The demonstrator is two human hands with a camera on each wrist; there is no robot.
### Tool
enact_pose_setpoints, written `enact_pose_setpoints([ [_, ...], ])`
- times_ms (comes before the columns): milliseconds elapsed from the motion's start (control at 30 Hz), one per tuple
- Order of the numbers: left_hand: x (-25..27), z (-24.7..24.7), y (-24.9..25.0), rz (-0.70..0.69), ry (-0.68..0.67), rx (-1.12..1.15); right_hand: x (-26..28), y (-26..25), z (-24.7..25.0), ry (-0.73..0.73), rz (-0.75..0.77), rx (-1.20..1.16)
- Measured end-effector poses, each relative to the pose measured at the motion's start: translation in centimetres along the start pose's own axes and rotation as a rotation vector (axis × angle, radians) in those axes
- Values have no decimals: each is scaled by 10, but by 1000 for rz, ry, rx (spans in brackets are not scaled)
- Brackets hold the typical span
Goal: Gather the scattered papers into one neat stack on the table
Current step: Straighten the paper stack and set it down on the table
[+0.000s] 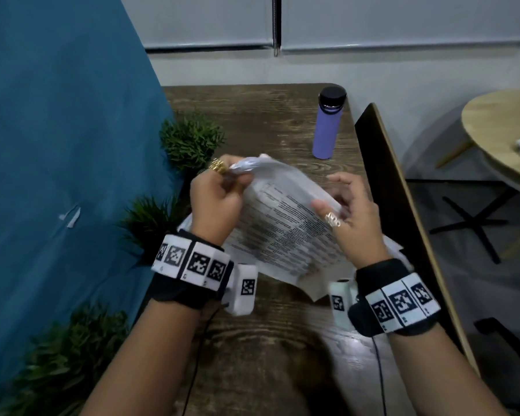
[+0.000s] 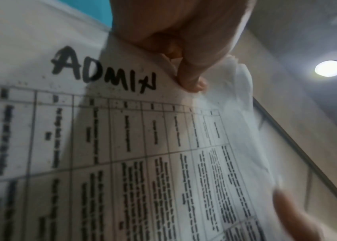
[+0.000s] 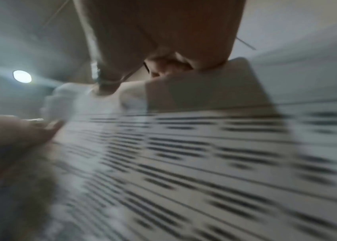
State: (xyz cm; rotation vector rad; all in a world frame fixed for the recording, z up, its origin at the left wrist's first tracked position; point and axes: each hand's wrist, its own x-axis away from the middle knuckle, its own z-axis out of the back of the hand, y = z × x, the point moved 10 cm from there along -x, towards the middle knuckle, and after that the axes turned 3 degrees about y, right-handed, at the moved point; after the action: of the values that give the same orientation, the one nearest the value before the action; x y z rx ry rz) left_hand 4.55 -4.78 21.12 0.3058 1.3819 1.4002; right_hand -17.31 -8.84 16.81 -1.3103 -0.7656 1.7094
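Note:
A bundle of white printed papers (image 1: 285, 223) with tables of text is held tilted above the dark wooden table (image 1: 252, 121). My left hand (image 1: 216, 196) grips the bundle's upper left corner, where the sheets bunch up. My right hand (image 1: 348, 205) pinches the right edge. In the left wrist view the top sheet (image 2: 122, 146) reads "ADMIN" in black marker and my fingers (image 2: 190, 76) curl over its edge. The right wrist view is blurred; it shows the papers (image 3: 184, 163) from below with my right hand's fingers (image 3: 163, 48) curled on the edge. More sheets (image 1: 394, 247) show under the bundle.
A purple bottle (image 1: 327, 127) with a black lid stands at the table's far right. Green plants (image 1: 189, 139) line the left edge against a blue panel (image 1: 57, 145). A dark board (image 1: 397, 190) borders the right side. A round light table (image 1: 505, 130) stands beyond.

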Motion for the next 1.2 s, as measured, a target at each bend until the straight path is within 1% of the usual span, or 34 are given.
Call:
enact_pose_setpoints([
  [33, 4, 10, -15, 78, 43, 42, 2, 7, 5, -41, -25, 179],
  [100, 14, 28, -41, 201, 102, 63, 6, 23, 23, -51, -26, 588],
  [133, 19, 36, -54, 251, 114, 52, 8, 35, 28, -107, -57, 720],
  [167, 23, 42, -67, 298, 117, 45, 11, 50, 30, -180, -119, 782],
  [200, 26, 48, -79, 343, 121, 43, 15, 67, 34, -241, -208, 791],
  [233, 29, 53, -90, 384, 124, 50, 20, 84, 39, -249, -300, 705],
  [267, 33, 56, -101, 424, 133, 68, 28, 99, 43, -210, -395, 507],
  [333, 40, 60, -117, 497, 163, 128, 48, 123, 39, -108, -586, 27],
  [367, 44, 60, -121, 524, 181, 156, 59, 131, 32, -82, -641, -125],
  [400, 47, 59, -124, 534, 200, 181, 65, 134, 26, -65, -658, -189],
  [467, 52, 58, -124, 508, 256, 205, 65, 127, 19, -20, -615, -213],
  [567, 62, 61, -128, 494, 345, 242, 54, 110, 25, 59, -477, -92],
  [600, 67, 62, -132, 501, 372, 259, 52, 108, 25, 65, -437, -87],
  [633, 74, 60, -136, 516, 384, 299, 53, 108, 24, 54, -432, -100],
  [667, 80, 56, -142, 535, 376, 350, 56, 114, 21, 29, -462, -113],
  [733, 96, 45, -154, 622, 360, 423, 70, 130, 13, -23, -547, -115],
  [767, 104, 39, -160, 671, 370, 466, 75, 135, 10, -34, -581, -114],
  [833, 111, 33, -177, 727, 409, 507, 80, 141, 7, -25, -611, -125],
  [867, 113, 30, -193, 741, 429, 516, 79, 144, 6, -24, -610, -117],
  [933, 113, 30, -189, 780, 460, 467, 79, 149, 7, -20, -627, -103],
  [1033, 101, 39, -164, 737, 548, 372, 78, 154, 10, -24, -634, -91],
  [1100, 96, 38, -161, 709, 546, 326, 79, 150, 8, -64, -624, -80],
  [1200, 94, 39, -165, 708, 563, 309, 81, 148, 10, -50, -627, -97],
])
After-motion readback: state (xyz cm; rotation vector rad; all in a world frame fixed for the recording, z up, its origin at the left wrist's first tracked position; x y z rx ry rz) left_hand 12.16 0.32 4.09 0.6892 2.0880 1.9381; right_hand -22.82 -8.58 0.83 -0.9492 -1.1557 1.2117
